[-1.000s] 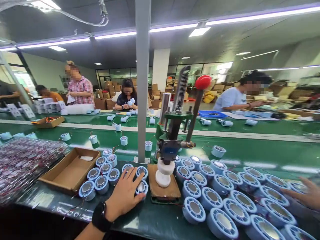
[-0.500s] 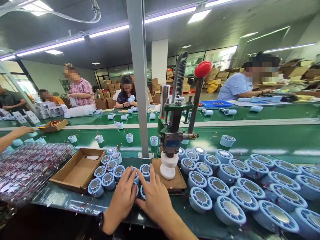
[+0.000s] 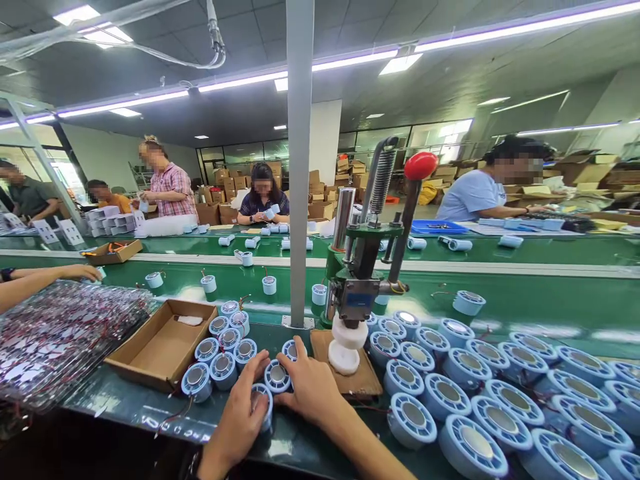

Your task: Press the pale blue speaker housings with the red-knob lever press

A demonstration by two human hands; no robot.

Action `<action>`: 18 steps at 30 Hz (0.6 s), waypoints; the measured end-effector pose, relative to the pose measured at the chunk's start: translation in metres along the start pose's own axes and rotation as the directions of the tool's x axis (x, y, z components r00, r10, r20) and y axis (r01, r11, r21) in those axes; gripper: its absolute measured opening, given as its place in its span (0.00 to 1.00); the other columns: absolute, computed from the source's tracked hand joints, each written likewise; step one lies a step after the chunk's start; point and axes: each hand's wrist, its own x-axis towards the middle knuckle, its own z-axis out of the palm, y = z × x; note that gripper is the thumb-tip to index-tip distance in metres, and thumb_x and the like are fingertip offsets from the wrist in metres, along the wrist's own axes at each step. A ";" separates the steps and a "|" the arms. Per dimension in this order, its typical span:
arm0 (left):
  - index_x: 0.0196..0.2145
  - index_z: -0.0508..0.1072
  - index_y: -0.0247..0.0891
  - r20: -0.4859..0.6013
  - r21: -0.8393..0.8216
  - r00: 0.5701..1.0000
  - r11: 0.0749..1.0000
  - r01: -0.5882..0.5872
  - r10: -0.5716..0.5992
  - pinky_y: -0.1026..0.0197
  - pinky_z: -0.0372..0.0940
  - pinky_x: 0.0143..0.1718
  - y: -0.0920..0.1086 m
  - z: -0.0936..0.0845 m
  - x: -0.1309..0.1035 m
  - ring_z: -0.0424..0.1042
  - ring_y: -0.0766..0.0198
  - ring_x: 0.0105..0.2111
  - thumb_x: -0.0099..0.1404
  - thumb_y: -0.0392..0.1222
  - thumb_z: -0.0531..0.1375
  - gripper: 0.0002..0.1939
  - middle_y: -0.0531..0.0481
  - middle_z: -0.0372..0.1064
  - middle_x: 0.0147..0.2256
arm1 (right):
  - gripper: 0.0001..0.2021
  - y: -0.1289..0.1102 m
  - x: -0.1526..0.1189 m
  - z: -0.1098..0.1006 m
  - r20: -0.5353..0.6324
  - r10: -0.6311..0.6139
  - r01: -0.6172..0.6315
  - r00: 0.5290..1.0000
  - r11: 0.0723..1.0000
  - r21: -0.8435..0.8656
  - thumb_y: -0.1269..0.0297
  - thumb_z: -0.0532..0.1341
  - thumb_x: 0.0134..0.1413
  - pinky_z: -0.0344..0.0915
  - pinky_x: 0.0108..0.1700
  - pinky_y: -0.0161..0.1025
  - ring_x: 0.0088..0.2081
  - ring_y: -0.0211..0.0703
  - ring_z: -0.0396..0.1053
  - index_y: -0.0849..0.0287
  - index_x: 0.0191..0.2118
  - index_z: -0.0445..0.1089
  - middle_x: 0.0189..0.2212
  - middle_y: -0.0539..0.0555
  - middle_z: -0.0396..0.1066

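Head view showed my left hand [image 3: 240, 417] and right hand [image 3: 310, 387] with fingers curled loosely around blue spools [image 3: 277, 377] on the table [image 3: 125, 410], bunching them beside the press [image 3: 357, 293].

both hands rest on blue spools: left hand [image 3: 243, 417] covers one spool [image 3: 263, 405], right hand [image 3: 309, 387] beside it, fingertips [image 3: 281, 361] touching another spool [image 3: 277, 376]. press [image 3: 357, 293] stands just beyond the right fingers.
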 end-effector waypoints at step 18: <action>0.48 0.77 0.44 -0.176 0.233 0.977 0.960 0.157 -0.117 0.43 0.70 0.55 -0.029 0.016 0.007 0.74 0.46 0.53 0.65 0.57 0.48 0.25 0.47 0.75 0.52 | 0.35 0.078 -0.157 -0.029 -0.447 0.367 -0.274 0.816 0.926 0.260 0.53 0.73 0.37 0.71 0.54 0.47 0.59 0.62 0.67 0.48 0.57 0.70 0.71 0.61 0.43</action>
